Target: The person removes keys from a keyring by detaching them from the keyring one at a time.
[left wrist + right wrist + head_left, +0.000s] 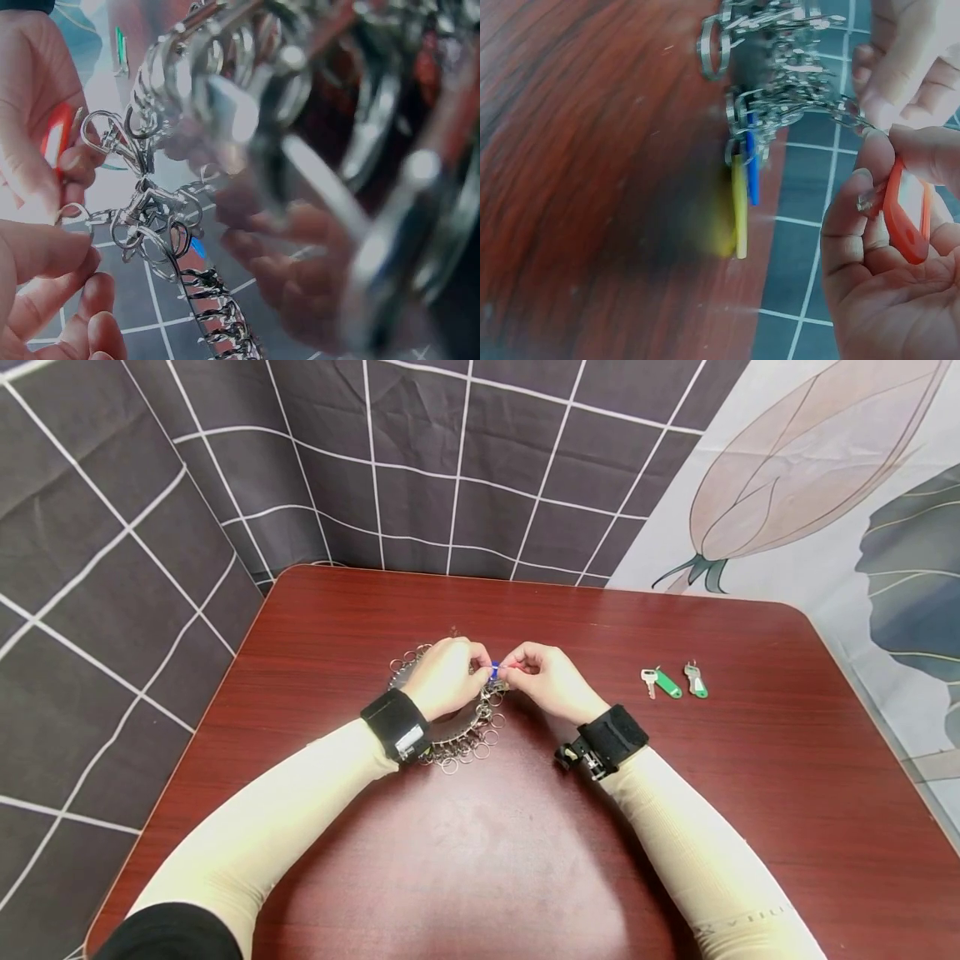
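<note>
**A:** What sits at the centre?

**B:** I see a round metal key holder hung with many small split rings, lying on the counter near its middle. Both of my hands meet over its top edge, at about twelve o'clock on the holder.

**A:** What is each grip doing?

**B:** My right hand pinches an orange key tag between thumb and fingers, its grip clenched on the tag. My left hand pinches one split ring on a short chain, fingers curled round it. The two hands are just beside each other, almost touching.

**A:** Anything else on the holder?

**B:** A blue tag and a yellow tag hang from the rings, side by side.

**A:** And farther out?

**B:** At three o'clock from my hands, well apart, two keys with green tags lie on the counter. Behind the counter hangs a dark checked cloth.
</note>
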{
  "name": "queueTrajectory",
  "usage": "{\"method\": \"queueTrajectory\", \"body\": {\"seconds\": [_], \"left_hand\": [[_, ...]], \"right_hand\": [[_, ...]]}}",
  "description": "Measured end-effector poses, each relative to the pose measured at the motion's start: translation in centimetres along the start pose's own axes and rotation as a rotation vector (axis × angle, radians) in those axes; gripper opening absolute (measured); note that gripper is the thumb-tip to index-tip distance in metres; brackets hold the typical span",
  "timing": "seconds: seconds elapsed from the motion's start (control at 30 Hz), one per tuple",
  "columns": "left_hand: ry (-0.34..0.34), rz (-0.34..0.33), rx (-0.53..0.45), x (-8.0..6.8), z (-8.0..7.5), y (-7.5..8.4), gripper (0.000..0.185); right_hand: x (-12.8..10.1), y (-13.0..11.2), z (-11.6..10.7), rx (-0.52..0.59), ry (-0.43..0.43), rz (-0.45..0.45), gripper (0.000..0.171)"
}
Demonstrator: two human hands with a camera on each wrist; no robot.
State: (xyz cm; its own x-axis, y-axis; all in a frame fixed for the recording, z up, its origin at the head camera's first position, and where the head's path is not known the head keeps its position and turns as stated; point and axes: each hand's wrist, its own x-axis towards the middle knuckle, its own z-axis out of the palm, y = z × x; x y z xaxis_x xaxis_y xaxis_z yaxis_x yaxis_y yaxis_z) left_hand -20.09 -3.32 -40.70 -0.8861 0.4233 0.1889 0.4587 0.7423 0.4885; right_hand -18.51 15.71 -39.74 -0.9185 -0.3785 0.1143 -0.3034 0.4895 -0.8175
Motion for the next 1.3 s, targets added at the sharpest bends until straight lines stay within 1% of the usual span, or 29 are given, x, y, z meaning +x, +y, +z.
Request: {"method": "queueTrajectory", "body": {"seconds": [0.07, 0.17, 0.27, 0.43, 0.57, 0.77, 0.87, 0.93, 1.0, 1.13, 1.23, 1.3], "left_hand": [[0.001, 0.006, 0.004, -0.1, 0.1, -0.1, 0.011], [0.007, 0.014, 0.002, -0.1, 0.2, -0.2, 0.013], [0.018, 0.009, -0.006, -0.1, 0.2, -0.4, 0.015], [0.032, -0.009, -0.043, -0.1, 0.2, -0.4, 0.016], [0.037, -0.014, -0.069, -0.3, 0.2, -0.4, 0.015], [0.034, -0.021, -0.092, -0.4, 0.3, -0.5, 0.015], [0.034, -0.014, -0.08, -0.4, 0.4, -0.6, 0.016], [0.027, -0.018, -0.08, -0.3, 0.4, -0.7, 0.015], [0.018, -0.029, -0.093, -0.3, 0.5, -0.7, 0.013], [0.01, -0.052, -0.153, -0.3, 0.5, -0.7, 0.01], [0.023, -0.053, -0.178, -0.3, 0.5, -0.7, 0.009], [0.03, -0.054, -0.185, -0.3, 0.6, -0.7, 0.009]], "right_hand": [[0.0, -0.2, 0.0, 0.035, -0.001, 0.015, 0.01], [0.4, 1.4, 0.2, 0.081, -0.004, 0.033, 0.013], [0.5, 2.0, 0.3, 0.1, -0.002, 0.04, 0.014], [0.4, 2.6, 0.4, 0.102, 0.007, 0.056, 0.012], [0.5, 2.9, 0.5, 0.098, -0.002, 0.064, 0.01], [0.5, 3.3, 0.5, 0.072, -0.01, 0.051, 0.013], [0.5, 3.0, 0.5, 0.085, -0.009, 0.045, 0.014], [0.3, 2.3, 0.4, 0.091, -0.007, 0.045, 0.013], [0.1, 1.3, 0.3, 0.093, -0.007, 0.045, 0.013], [-0.5, -0.6, 0.1, 0.097, -0.007, 0.043, 0.014], [-0.7, -0.6, 0.2, 0.115, -0.005, 0.038, 0.014], [-0.6, 0.1, 0.3, 0.136, -0.002, 0.03, 0.013]]}}
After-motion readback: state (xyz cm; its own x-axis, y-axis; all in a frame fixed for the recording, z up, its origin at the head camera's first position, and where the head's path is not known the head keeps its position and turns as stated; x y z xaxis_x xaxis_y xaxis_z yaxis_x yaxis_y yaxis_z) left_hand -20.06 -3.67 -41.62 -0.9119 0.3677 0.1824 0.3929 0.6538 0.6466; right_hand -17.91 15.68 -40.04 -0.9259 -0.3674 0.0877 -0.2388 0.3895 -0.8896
